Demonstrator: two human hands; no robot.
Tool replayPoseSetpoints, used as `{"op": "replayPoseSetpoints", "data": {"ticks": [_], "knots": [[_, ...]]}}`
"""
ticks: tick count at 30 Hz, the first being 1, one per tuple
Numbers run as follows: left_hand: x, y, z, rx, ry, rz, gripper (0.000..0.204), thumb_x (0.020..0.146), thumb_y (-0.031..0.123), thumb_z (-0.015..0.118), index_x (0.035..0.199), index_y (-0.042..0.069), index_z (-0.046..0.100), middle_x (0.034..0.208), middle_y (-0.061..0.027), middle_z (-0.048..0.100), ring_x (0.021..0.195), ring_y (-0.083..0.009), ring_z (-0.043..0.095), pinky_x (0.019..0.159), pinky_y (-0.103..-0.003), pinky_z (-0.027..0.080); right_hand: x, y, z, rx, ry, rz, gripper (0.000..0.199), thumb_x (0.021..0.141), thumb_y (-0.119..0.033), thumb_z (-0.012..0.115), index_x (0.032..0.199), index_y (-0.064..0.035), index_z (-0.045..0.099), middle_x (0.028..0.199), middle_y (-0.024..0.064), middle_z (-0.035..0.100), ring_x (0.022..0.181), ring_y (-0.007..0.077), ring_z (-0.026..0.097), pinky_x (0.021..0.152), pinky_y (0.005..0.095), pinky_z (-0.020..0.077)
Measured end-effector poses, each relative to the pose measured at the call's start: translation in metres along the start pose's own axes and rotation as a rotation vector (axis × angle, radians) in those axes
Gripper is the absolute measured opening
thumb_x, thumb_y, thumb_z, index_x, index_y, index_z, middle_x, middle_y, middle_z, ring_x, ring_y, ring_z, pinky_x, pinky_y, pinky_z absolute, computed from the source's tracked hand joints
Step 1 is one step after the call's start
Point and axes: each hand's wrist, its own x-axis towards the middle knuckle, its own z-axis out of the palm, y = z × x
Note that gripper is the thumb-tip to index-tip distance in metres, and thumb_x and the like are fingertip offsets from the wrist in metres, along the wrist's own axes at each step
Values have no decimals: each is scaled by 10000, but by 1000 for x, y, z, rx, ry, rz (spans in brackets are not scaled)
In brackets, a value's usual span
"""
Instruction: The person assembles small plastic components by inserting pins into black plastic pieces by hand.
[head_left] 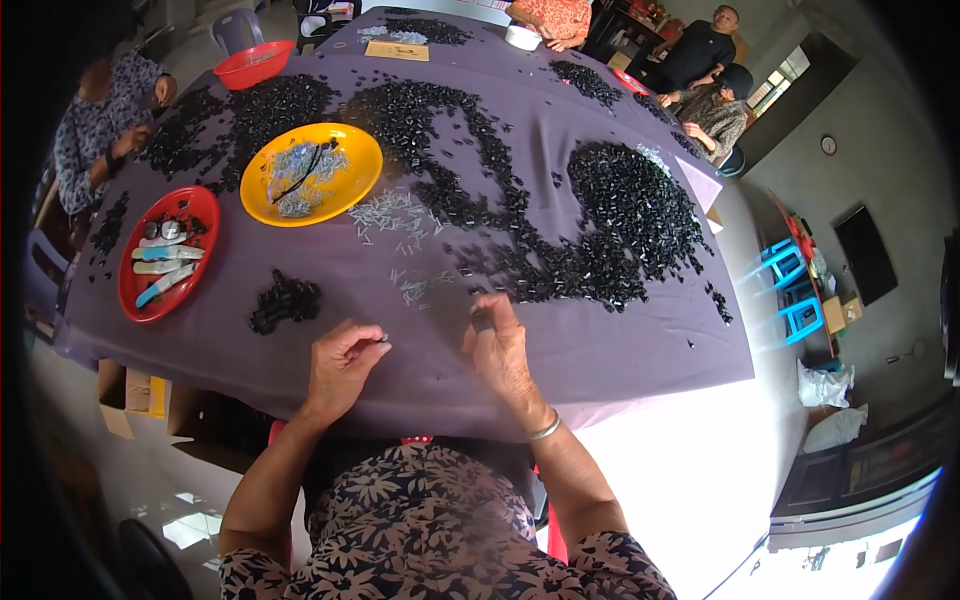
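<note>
My left hand (343, 368) is raised over the near edge of the table, thumb and forefinger pinched together. A tiny greyish bit shows at its fingertips, too small to name. To its right, my right hand (497, 348) has its fingers curled round a small black plastic piece (482, 319). Just beyond the hands lies a loose scatter of small translucent pins (418, 287). A little heap of black pieces (284, 301) sits beyond my left hand. The large spread of black plastic pieces (630, 225) reaches from beyond my right hand across the table.
A purple cloth covers the table (640, 345). On the left stand a red tray (133, 290) with blue-and-white handled tools, a yellow plate (362, 190) of translucent pins and a red basin (285, 60). Other people sit round the far and left sides.
</note>
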Motion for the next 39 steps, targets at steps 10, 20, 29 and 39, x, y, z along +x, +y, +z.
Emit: {"op": "replayPoseSetpoints", "data": {"ticks": [10,20,29,39], "knots": [[3,5,1,8,-18,34,102,824,-62,670,900,2,650,813,-1,554,683,-47,505,591,-195,414,-1,-3,9,-432,-35,-235,209,814,-7,563,1016,-62,556,744,178,621,704,339,664,641,383,510],[0,2,0,-21,-29,-3,102,822,-54,675,904,1,649,803,0,547,686,-52,508,607,-197,414,-4,-7,15,-717,-118,-267,304,737,-39,624,1028,-91,551,685,173,631,641,365,642,585,465,508],[3,8,-1,72,-43,38,105,818,-55,678,899,3,647,803,-3,544,693,-56,508,612,-205,423,-6,-6,16,-746,-113,-389,273,669,-71,643,938,-98,609,647,121,621,630,331,638,575,428,511],[2,9,1,16,-35,25,101,816,-59,677,892,-3,642,797,-3,541,677,-52,497,592,-207,416,-7,-7,14,-691,-103,-420,272,649,-22,635,913,-84,615,734,106,636,637,313,629,570,413,504]]}}
